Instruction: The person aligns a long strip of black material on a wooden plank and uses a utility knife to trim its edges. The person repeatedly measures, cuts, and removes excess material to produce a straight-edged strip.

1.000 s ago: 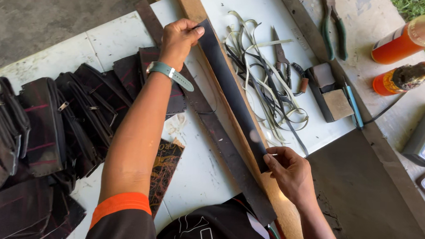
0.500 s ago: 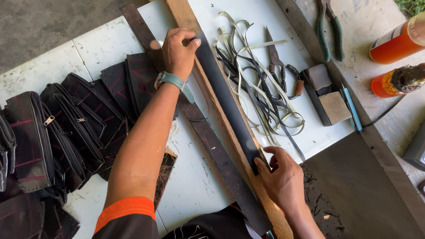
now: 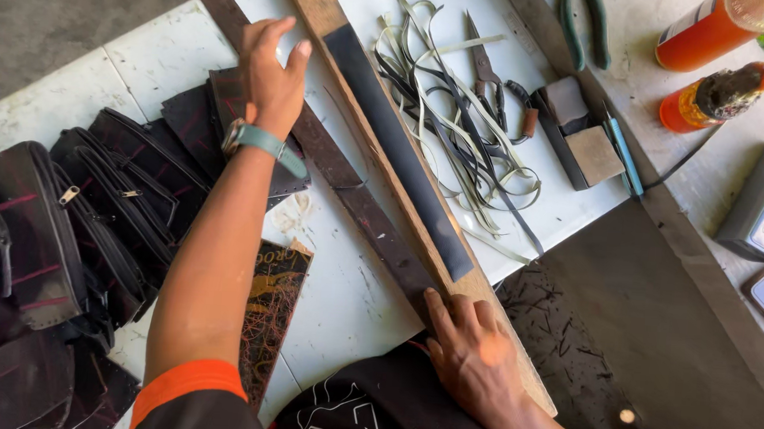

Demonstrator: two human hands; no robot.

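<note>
Left hand [image 3: 271,71]: at 11 o'clock, open and relaxed, fingers loosely spread, gripping nothing; teal band on the wrist; hovering over or lightly on the dark brown flat strip, contact hard to tell.
Right hand [image 3: 473,348]: at 6 o'clock, flat and open, fingers stretched out, pressing on the near end of the plank; nothing clasped.
Long pale wooden plank [image 3: 319,7]: running diagonally from 12 o'clock down to 5 o'clock across the white tiled desk [image 3: 153,55].
Long black rubber strip [image 3: 404,150]: lying flat along the plank, centre of view, its near end just short of the right hand's fingertips.
Dark brown flat strip [image 3: 360,206]: parallel to the plank on its 9 o'clock side, touching or just beside it.
Black zippered pouches [image 3: 36,237]: piled in an overlapping row at 8 to 9 o'clock.
Tangle of thin pale and black trimmed strips [image 3: 458,131]: at 1 o'clock, just beside the plank, with dark scissors [image 3: 488,71] lying on it.
Small wooden blocks [image 3: 585,139]: at 2 o'clock.
Green-handled pliers [image 3: 584,24]: at 1 o'clock, far edge.
Two orange bottles [image 3: 711,36]: at 2 o'clock, on the grey ledge.
</note>
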